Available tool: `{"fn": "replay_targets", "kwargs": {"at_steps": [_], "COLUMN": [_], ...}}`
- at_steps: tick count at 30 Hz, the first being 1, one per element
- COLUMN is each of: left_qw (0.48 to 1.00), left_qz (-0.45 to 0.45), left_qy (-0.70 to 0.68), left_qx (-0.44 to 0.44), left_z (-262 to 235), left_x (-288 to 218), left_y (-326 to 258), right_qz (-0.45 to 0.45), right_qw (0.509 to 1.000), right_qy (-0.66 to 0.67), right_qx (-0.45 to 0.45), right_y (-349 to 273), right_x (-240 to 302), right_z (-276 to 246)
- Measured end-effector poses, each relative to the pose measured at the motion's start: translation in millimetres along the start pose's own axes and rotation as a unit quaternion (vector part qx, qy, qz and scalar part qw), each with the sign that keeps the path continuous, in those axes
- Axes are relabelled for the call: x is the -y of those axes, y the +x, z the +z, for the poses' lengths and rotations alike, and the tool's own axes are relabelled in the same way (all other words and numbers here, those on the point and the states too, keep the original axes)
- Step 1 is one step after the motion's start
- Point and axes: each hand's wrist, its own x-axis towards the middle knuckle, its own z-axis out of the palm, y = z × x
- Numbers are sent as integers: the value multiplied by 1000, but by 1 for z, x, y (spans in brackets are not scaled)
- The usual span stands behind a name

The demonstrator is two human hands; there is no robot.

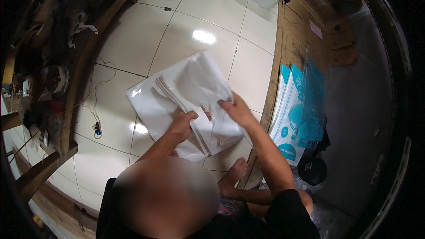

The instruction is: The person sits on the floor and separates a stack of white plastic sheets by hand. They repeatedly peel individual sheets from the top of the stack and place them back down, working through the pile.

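White, glossy plastic sheets, stacked thin and flat (195, 102), are the thing both hands work on; the stack is held low over the pale, shiny tiled floor (177, 31), in front of the seated person's knees. The left hand (183, 124) grips the near left edge of the stack, fingers curled under it and thumb on top, closed on a bundle of sheet edges that fan out toward the upper left. The right hand (237, 108) lies on top of the stack at its right side, fingers bent and pressed down on the top sheet; it seems to pinch a fold of that sheet, though the blur there makes this hard to tell. A single larger white sheet spreads out beneath the stack, on its left side, and lies flat on the tiles.

Right of the stack runs a worn wooden board (283, 53), and beyond that lean flat white and turquoise printed bags (294, 115) inside a clear wrapper. A bare foot (234, 172) rests on the tiles just below the stack. Left of the stack, well apart, a thin white cable with a small plug (96, 128) trails across the floor beside a dark wooden bench frame (66, 106) cluttered with rags and tools.
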Motion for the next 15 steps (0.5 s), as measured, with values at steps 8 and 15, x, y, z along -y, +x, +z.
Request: {"fn": "replay_targets", "kwargs": {"at_steps": [8, 15], "left_qw": [991, 995], "left_qz": [24, 1], "left_qy": [90, -103], "left_qx": [-99, -17], "left_z": [30, 10], "left_x": [-2, -2], "left_y": [6, -1], "right_qz": [0, -20], "right_qw": [966, 976], "right_qy": [-251, -211], "right_qx": [58, 42], "right_y": [0, 6], "right_x": [28, -3], "right_z": [15, 12]}}
